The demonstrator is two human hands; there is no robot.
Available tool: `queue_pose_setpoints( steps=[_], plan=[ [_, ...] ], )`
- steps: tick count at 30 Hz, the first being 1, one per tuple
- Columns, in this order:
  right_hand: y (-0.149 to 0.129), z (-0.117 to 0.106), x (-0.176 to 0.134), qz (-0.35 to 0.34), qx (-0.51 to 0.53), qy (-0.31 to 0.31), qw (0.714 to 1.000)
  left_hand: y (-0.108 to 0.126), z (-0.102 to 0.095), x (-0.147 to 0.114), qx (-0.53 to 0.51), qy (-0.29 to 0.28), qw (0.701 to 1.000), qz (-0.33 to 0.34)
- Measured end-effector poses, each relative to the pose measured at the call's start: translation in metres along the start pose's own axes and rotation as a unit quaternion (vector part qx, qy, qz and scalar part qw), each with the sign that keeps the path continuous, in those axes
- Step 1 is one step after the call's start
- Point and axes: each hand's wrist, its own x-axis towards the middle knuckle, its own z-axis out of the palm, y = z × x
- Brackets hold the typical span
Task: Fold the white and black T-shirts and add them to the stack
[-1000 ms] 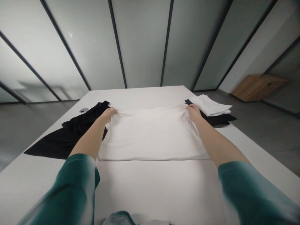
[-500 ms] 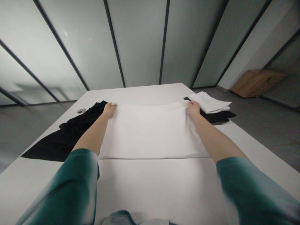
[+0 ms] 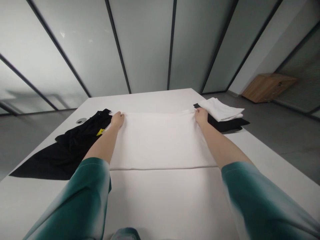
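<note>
A white cloth (image 3: pixel 160 141), perhaps a garment, lies spread in a wide rectangle in front of me. Its near edge is a straight fold, and slight ripples run along the far edge. My left hand (image 3: pixel 117 119) pinches the far left corner, fingers closed on the fabric. At the far right corner my right hand (image 3: pixel 201 116) grips the same cloth in the same way. Both arms reach forward, and the forearms cover parts of the cloth's sides. Whether the cloth is one piece or layered I cannot tell.
Black clothing (image 3: pixel 67 150) lies rumpled on the left of the white table (image 3: pixel 165 200), with a small yellow patch (image 3: pixel 100 132) showing. A round grommet (image 3: pixel 81 120) is behind it. Right, a folded white cloth (image 3: pixel 222 110) rests on folded black fabric (image 3: pixel 227 125). A wooden cabinet (image 3: pixel 267 87) stands beyond.
My hands have come slightly closer together, still holding the white cloth's far corners. The view has shifted a little, and a yellow patch now shows beside my left forearm.
</note>
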Motion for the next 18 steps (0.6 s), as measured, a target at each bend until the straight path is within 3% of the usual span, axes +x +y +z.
queue_pose_setpoints(
  steps=[2, 4, 7, 10, 14, 18],
  plan=[
    [-0.003, -0.001, -0.006, 0.006, -0.046, -0.041, 0.998, 0.000, 0.003, -0.012, 0.043, -0.004, 0.999, 0.005],
    [-0.007, -0.005, -0.013, -0.008, -0.092, -0.060, 0.994, 0.002, 0.004, -0.024, 0.068, 0.027, 0.997, 0.020],
    [-0.021, -0.016, -0.027, -0.084, -0.154, -0.051, 0.983, 0.012, 0.004, -0.045, 0.085, 0.056, 0.990, 0.100],
    [-0.042, -0.026, -0.059, -0.183, -0.189, -0.106, 0.959, 0.032, 0.008, -0.071, 0.119, -0.001, 0.966, 0.229],
    [-0.066, -0.033, -0.137, -0.246, -0.219, -0.220, 0.918, 0.052, 0.022, -0.099, 0.163, -0.101, 0.913, 0.360],
    [-0.074, -0.034, -0.215, -0.282, -0.198, -0.298, 0.890, 0.054, 0.033, -0.102, 0.183, -0.179, 0.900, 0.354]
  ],
)
